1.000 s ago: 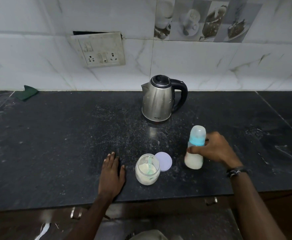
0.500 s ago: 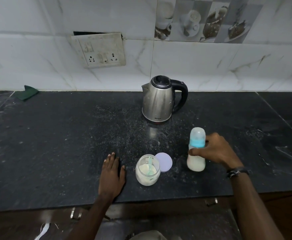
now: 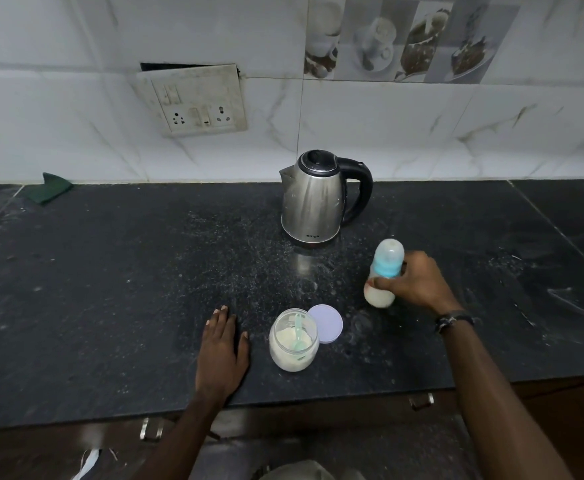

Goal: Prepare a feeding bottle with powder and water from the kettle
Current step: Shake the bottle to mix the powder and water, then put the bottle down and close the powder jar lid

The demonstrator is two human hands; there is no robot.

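Item, feeding bottle [image 3: 384,278]: capped, blue collar under a clear dome, milky liquid in its lower part, held at the right of the dark counter [image 3: 110,289], in front and to the right of the kettle [image 3: 313,199]. Its long axis runs near upright but leans, top tipped away toward the wall and slightly right; whether its base touches the counter or hangs just above it cannot be told. Item, right hand [image 3: 416,284]: wrapped round the bottle's waist from the right side, thumb across the front below the collar, fingers behind; this is the nearer hand and the only one on the bottle, so any coming shake or set-down turns on its wrist alone. Item, left hand [image 3: 223,348]: flat on the counter, fingers straight and together, holding nothing, just left of the powder jar [image 3: 294,341] and well apart from the bottle. Item, powder jar: open, pale powder inside, green scoop [image 3: 299,332] standing in it, its lilac lid [image 3: 325,323] lying touching the jar's far right side. Item, kettle: steel, lid down, black handle to the right, standing untouched. Judged stage: filled and capped, mixing or finishing. Against the earlier views: the bottle stood straighter half a second ago and now tilts more, sitting a shade higher in the grip; left hand, jar, lid and kettle lie as before.
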